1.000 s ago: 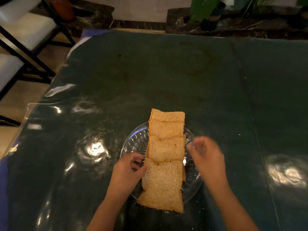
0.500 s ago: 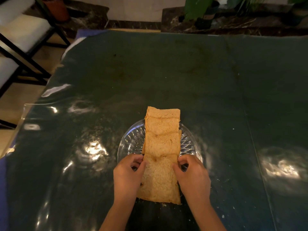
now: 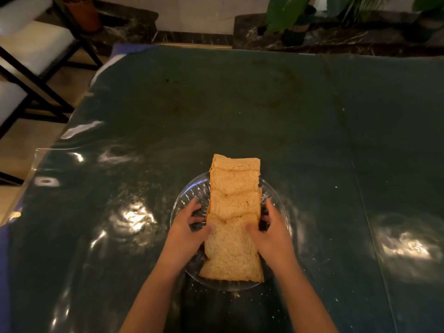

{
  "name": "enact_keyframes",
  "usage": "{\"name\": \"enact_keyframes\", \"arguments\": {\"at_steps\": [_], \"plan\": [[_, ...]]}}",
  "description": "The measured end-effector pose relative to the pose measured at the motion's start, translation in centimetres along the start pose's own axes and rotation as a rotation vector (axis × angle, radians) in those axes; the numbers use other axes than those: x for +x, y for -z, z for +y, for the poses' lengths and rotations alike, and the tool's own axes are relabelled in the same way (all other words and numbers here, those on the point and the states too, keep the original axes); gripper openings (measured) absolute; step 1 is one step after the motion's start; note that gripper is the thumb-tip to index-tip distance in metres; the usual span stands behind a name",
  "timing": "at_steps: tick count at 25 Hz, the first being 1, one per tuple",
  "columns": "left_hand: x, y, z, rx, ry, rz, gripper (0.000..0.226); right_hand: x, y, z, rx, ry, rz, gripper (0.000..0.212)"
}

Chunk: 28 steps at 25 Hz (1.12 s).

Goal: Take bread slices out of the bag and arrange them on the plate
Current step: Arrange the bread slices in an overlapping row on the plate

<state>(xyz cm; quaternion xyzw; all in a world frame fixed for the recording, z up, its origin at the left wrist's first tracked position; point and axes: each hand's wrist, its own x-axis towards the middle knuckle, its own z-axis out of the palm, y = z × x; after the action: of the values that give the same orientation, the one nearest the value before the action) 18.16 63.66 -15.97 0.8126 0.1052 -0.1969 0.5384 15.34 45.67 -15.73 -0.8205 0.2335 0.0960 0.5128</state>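
Observation:
Several brown bread slices point(image 3: 234, 203) lie overlapped in a row running away from me across a clear glass plate point(image 3: 187, 195). The far slice sticks out past the plate's far rim. My left hand point(image 3: 186, 233) presses the left edge of the nearest slice point(image 3: 230, 255), thumb on top of it. Opposite it, my right hand point(image 3: 271, 233) grips the right edge of that same slice, thumb on its top. No bread bag is in view.
The plate sits near the front of a dark green, glossy table point(image 3: 240, 111). Crumbs lie in front of the plate. White-cushioned chairs point(image 3: 28, 46) with black frames stand off the table's left edge. Potted plants point(image 3: 293, 18) stand beyond the far edge.
My right hand came in from the right and closed on the nearest slice's right edge. Both hands now hold that slice, which has slid a little farther onto the row.

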Motion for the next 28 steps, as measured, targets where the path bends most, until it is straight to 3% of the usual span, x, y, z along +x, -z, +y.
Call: {"name": "enact_keyframes", "arguments": {"at_steps": [3, 7, 13, 18, 21, 28], "plan": [[1.3, 1.2, 0.4, -0.025, -0.01, -0.162, 0.074, 0.9, 0.4, -0.2, 0.158, 0.039, -0.108, 0.047], [1.4, 1.2, 0.5, -0.016, -0.093, -0.192, 0.054, 0.8, 0.4, -0.1, 0.17, 0.052, -0.101, 0.038], [0.5, 1.3, -0.5, 0.004, -0.082, -0.198, 0.056, -0.1, 0.0, 0.4, 0.15, 0.039, -0.055, 0.042], [2.6, 2.1, 0.6, 0.116, -0.06, -0.319, 0.096, 0.6, 0.0, 0.2, 0.186, 0.0, -0.056, 0.049], [3.1, 2.3, 0.7, 0.146, -0.093, -0.379, 0.09, 0.6, -0.2, 0.2, 0.194, 0.018, -0.066, 0.045], [2.7, 1.8, 0.0, 0.185, -0.141, -0.354, 0.078, 0.1, -0.9, 0.3, 0.203, -0.008, -0.05, 0.046]]}}
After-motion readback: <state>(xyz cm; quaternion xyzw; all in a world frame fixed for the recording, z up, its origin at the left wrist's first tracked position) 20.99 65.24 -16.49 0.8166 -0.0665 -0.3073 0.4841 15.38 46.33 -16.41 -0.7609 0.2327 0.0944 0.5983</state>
